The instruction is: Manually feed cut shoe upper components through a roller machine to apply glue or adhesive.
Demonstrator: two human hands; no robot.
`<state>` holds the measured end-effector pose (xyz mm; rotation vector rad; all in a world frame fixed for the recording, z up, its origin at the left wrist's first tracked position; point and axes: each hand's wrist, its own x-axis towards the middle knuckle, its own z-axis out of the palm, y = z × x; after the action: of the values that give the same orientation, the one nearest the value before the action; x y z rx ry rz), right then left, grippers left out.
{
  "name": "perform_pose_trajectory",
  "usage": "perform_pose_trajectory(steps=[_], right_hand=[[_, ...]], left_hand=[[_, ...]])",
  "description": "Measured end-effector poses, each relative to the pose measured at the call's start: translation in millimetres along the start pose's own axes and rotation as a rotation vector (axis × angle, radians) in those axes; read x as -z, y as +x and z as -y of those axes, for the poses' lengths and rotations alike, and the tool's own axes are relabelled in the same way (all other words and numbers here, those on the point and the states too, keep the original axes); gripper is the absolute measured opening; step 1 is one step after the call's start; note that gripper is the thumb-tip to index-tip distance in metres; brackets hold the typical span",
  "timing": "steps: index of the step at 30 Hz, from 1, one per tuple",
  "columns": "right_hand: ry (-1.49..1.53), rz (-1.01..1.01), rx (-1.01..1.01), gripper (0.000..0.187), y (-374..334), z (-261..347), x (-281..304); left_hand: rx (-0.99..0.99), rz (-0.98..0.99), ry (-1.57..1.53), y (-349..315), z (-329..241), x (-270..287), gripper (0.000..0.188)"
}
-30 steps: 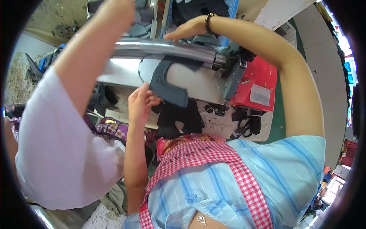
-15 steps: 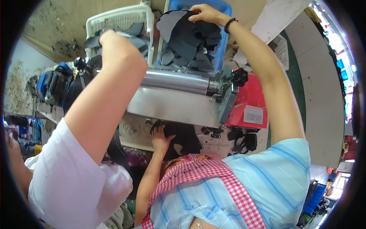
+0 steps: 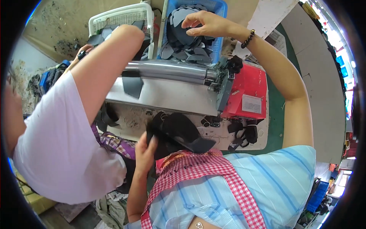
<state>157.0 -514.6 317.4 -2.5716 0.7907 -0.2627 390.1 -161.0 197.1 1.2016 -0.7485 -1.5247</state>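
My left hand (image 3: 144, 152) is closed at the near edge of the table, its thumb and fingers gripping a black sheet piece (image 3: 163, 147) that is blurred by motion. Beside and partly behind it lie more black curved pieces (image 3: 181, 128). My right hand (image 3: 202, 24), with a beaded bracelet at the wrist, hovers over the blue basket (image 3: 224, 15). Its fingers are bent but apart, and nothing shows between them. Grey and black cut pieces (image 3: 183, 36) are heaped in that basket.
A machine with a metal roller (image 3: 167, 71) and plate (image 3: 171, 93) crosses the middle, a dark piece (image 3: 132, 86) on its plate. Its red housing (image 3: 249, 89) is at right. A co-worker's arm (image 3: 110, 53) reaches across from the left, near a white basket (image 3: 114, 17).
My right hand has come off the pieces in the blue basket. My left hand, flat on black pieces before, now grips one. The co-worker's arm has shifted, and a dark piece now lies on the plate.
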Motion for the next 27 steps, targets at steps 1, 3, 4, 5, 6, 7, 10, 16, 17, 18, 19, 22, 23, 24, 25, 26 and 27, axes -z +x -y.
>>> perform_pose_trajectory(steps=[1,3,4,5,6,7,10,16,17,18,19,22,23,24,25,26,27], right_hand=[[0.029,0.031,0.034,0.039,4.6,-0.4,-4.8],[0.026,0.047,0.033,0.042,20.8,0.5,-18.1],[0.027,0.033,0.050,0.041,31.7,-1.0,-27.1],[0.029,0.013,0.060,0.040,39.3,-2.1,-35.4],[0.026,0.017,0.057,0.038,45.6,-4.0,-43.3],[0.031,0.024,0.061,0.038,54.1,-0.6,-49.6],[-0.002,0.391,-0.120,0.056,81.3,-12.5,-74.8],[0.226,0.725,-0.471,0.101,89.0,-22.7,-120.4],[0.247,0.661,-0.496,0.097,75.7,-31.1,-117.0],[0.261,0.633,-0.519,0.097,62.3,-40.1,-110.3],[0.199,0.537,-0.506,0.083,61.8,-31.0,-99.8],[0.089,0.162,-0.214,0.034,62.2,-29.6,-77.9],[0.097,0.027,-0.120,0.026,59.9,-19.8,-62.6],[0.088,-0.055,-0.031,0.027,55.8,-8.7,-52.0],[0.031,-0.135,0.016,0.026,42.4,29.1,-43.7],[-0.023,-0.210,0.068,0.027,23.5,69.5,-47.9],[-0.054,-0.174,0.107,0.029,6.7,89.4,-58.4]], left_hand=[[0.085,-0.065,0.001,4.4,-5.6,-1.0,0.017],[0.037,-0.168,0.010,5.3,4.3,0.4,0.018],[-0.014,-0.264,0.022,8.0,12.0,-0.1,0.020],[-0.007,-0.266,0.018,12.1,16.8,-1.1,0.020],[0.000,-0.281,-0.045,19.0,20.7,-3.5,0.021],[0.004,-0.303,-0.106,28.9,21.0,-4.3,0.021],[-0.020,-0.347,-0.147,83.7,9.6,-20.9,0.023],[0.035,-0.320,-0.017,91.5,-13.2,1.7,0.029],[0.083,-0.255,0.103,89.5,-12.9,0.0,0.031],[0.121,-0.202,0.100,95.5,-8.1,-3.1,0.032],[0.109,-0.205,0.110,92.1,-11.6,-6.8,0.032],[0.073,-0.052,0.214,86.5,-22.6,-12.4,0.038],[0.063,-0.044,0.219,90.0,-27.6,-16.3,0.038],[0.012,0.006,0.081,96.0,-33.5,-24.2,0.042],[-0.043,0.042,-0.065,101.7,-38.5,-29.6,0.048],[-0.053,0.070,-0.181,107.2,-41.5,-32.5,0.057],[-0.053,0.080,-0.182,108.4,-41.9,-35.4,0.057]])
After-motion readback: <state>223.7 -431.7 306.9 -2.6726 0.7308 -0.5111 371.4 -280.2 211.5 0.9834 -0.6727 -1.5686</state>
